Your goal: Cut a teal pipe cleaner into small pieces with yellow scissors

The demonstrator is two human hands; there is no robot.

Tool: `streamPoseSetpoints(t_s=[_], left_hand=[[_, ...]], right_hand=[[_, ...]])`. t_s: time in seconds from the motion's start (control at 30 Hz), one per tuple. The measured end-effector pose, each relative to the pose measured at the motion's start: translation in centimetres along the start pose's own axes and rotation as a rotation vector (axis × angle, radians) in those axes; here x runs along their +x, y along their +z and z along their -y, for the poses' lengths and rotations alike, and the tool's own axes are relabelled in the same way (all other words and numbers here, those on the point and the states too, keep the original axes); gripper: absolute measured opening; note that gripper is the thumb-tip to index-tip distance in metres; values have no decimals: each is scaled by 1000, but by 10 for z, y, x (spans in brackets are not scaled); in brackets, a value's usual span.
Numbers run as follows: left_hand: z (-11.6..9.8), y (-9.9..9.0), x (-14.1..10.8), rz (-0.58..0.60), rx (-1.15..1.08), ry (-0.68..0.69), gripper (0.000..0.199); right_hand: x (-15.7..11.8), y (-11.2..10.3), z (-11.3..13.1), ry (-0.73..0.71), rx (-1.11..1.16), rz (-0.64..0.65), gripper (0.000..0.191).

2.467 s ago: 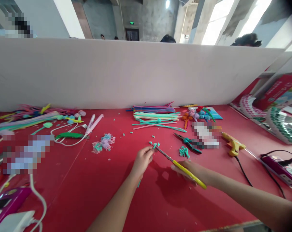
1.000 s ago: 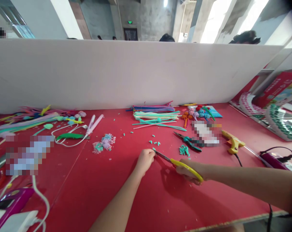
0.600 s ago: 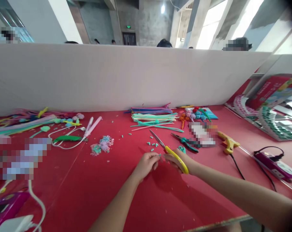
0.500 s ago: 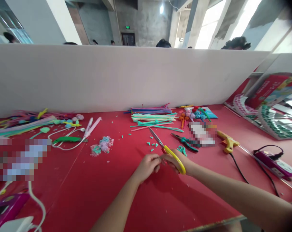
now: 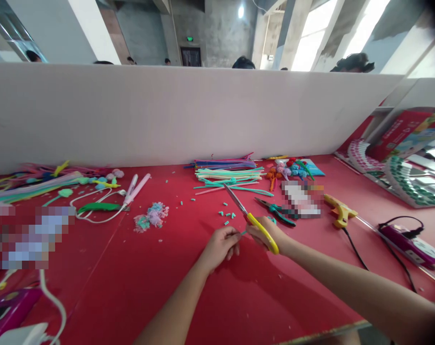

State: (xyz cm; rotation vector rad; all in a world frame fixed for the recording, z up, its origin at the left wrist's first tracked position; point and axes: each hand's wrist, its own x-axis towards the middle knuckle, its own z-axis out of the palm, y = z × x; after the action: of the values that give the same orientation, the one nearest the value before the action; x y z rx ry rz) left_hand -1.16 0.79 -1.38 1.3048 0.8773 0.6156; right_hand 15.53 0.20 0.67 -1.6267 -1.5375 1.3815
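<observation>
My left hand (image 5: 223, 247) is closed in a pinch on a short green pipe cleaner (image 5: 243, 233), whose tip shows between the two hands. Just right of it, my right hand (image 5: 265, 233) is wrapped round yellow-handled scissors (image 5: 255, 221), with the blades pointing up and left, away from me. Several short green cut pieces (image 5: 227, 215) lie beyond the hands. Green-handled pliers (image 5: 280, 214) rest right of the scissors. Behind them lies a bundle of pale green pipe cleaners (image 5: 228, 174).
A yellow glue gun (image 5: 341, 211) and a purple power strip (image 5: 407, 242) lie at right. Fluffy pastel trimmings (image 5: 152, 216), pink pen-like tools (image 5: 138, 188) and a pile of pipe cleaners (image 5: 33, 184) are at left. A white partition (image 5: 188, 115) closes off the far side.
My hands have drawn slightly apart, the right hand moving a little right with the scissors. The green pipe cleaner tip now shows between them.
</observation>
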Motion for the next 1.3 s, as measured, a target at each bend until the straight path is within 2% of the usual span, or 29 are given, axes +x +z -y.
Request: streamPoseSetpoints(t_s=[0.07,0.17,0.27,0.33,0.47,0.67,0.97,1.3], left_hand=[[2,-3,2,-47,-47,17,28],[5,-10,7,-187,-122,30,27],[6,-14,10,-313,-173,23,26],[7,-14,10,-344,-193,25,27],[9,-12,9,-346,-177,29,30],[7,-11,8,-371,-154,12,30],[8,-12,8,-396,-119,14,33],[9,-13,9,-389,-85,26,31]], right_hand=[[-2,-6,-3,27,-34,18,27],[-12,-19,-11,49,-207,95,32],[-28,-29,-19,-36,-408,151,38],[-38,-30,-21,-49,-490,170,42],[-47,-24,-16,-15,-512,201,47],[-45,-17,-14,16,-455,221,48],[-43,-15,-17,76,-347,237,48],[-41,-16,-17,71,-331,237,44]])
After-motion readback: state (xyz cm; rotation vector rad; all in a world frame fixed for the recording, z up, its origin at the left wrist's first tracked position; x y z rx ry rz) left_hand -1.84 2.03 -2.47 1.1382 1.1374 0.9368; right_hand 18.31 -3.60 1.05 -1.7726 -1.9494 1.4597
